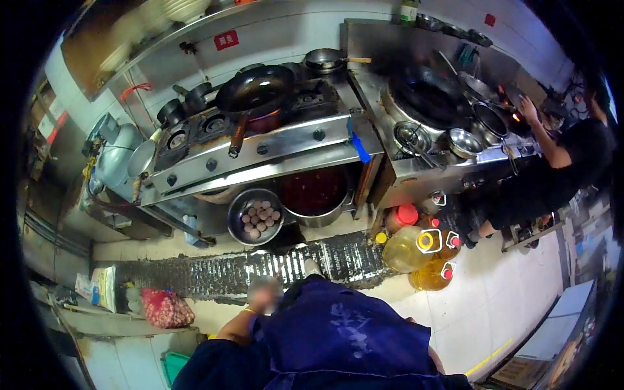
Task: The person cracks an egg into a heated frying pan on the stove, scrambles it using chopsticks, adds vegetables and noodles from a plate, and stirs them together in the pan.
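My left hand (261, 298) is low beside my purple-blue apron (351, 328), with a yellow band at the wrist. A grey blur covers its fingers, so I cannot tell whether it holds anything. Only slivers of skin show at the apron's right edge; my right hand itself is out of sight. Ahead of my left hand, a metal bowl of brownish balls (261, 220) sits on the lower level under the stove. Next to it stands a large pot of dark red liquid (315, 194). Above them, a dark wok (255, 91) rests on the stove (260, 146), its handle pointing toward me.
A wet floor grate (221, 270) crosses in front of me. Oil jugs (409, 250) stand on the floor to the right. Another person (552, 162) reaches over the right-hand stove. A red net sack (167, 308) lies to the left. A blue cloth (359, 148) hangs at the stove's corner.
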Motion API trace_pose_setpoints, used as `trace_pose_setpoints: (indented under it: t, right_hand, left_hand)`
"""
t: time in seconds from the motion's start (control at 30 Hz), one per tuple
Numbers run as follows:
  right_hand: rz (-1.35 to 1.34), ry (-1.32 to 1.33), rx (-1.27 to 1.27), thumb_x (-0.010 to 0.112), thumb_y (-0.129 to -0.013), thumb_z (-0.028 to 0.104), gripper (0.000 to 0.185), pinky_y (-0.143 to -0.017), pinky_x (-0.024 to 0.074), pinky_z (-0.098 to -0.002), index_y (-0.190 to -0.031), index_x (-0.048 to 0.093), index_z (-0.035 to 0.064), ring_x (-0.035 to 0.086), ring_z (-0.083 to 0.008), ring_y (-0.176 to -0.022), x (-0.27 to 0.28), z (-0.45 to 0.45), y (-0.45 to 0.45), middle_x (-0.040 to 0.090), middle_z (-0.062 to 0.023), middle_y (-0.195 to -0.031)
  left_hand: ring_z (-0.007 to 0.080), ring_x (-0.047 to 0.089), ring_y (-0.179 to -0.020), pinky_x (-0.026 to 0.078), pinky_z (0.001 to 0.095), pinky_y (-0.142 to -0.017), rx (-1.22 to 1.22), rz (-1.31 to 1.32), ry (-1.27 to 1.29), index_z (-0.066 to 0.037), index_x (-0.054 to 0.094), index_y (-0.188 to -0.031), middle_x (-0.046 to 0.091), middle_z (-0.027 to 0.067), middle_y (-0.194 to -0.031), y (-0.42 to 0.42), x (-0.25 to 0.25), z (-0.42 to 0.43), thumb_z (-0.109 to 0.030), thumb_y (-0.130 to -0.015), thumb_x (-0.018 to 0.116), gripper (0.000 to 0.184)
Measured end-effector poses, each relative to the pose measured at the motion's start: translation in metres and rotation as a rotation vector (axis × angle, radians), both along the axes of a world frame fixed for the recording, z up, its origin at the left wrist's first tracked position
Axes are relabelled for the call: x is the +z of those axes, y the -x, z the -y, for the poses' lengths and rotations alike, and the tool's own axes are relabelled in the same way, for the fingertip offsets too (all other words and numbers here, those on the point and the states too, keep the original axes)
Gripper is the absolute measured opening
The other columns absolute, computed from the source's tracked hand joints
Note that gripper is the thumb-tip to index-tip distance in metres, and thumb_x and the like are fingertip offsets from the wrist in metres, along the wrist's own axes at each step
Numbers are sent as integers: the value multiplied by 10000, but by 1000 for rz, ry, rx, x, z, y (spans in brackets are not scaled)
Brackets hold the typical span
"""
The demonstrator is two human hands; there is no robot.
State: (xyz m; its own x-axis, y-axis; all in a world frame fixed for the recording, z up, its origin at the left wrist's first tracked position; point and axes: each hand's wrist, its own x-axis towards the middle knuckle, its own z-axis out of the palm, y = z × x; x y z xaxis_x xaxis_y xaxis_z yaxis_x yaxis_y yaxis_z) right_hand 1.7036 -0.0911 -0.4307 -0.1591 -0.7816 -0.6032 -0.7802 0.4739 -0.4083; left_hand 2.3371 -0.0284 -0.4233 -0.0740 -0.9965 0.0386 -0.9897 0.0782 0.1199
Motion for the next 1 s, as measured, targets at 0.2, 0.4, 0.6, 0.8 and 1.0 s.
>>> trace_pose_setpoints:
  t: [0.2,0.4,0.6,0.8,1.0]
  right_hand:
    - [-12,-28,12,586,-770,328,326,-626,478,-429,-692,563,13,609,-330,-694,-4,5,-4,606,-214,-689]
    - [-7,-38,36,588,-766,338,331,-628,481,-430,-685,564,18,606,-335,-696,-8,-4,-1,606,-214,-692]
    - [54,-124,125,601,-756,380,398,-659,487,-430,-718,571,-15,617,-343,-740,3,13,-5,606,-236,-712]
    - [279,99,-229,636,-766,142,194,-579,471,-297,-830,511,9,559,-144,-617,79,39,-82,588,-70,-676]
    - [404,87,-413,662,-733,185,309,-665,495,-317,-936,527,-6,609,-218,-693,28,-13,-148,621,-123,-781]
  left_hand:
    - [294,588,-763,471,422,-717,163,-314,-113,-45,597,-978,606,141,-853,9,28,13,-193,-833,511,224]
    - [301,562,-813,450,423,-751,-54,-243,92,-35,593,-963,585,140,-865,1,27,37,-177,-815,542,211]
    - [145,539,-734,452,302,-646,399,-1154,-94,-77,542,-1044,564,40,-843,-17,48,108,-203,-958,396,211]
    - [184,601,-619,477,352,-593,403,-601,-317,-28,564,-1093,631,106,-744,-1,157,204,-76,-797,520,303]
    - [289,631,-831,490,377,-737,525,-477,-496,-57,446,-1154,636,164,-956,-52,83,287,-163,-830,515,348]
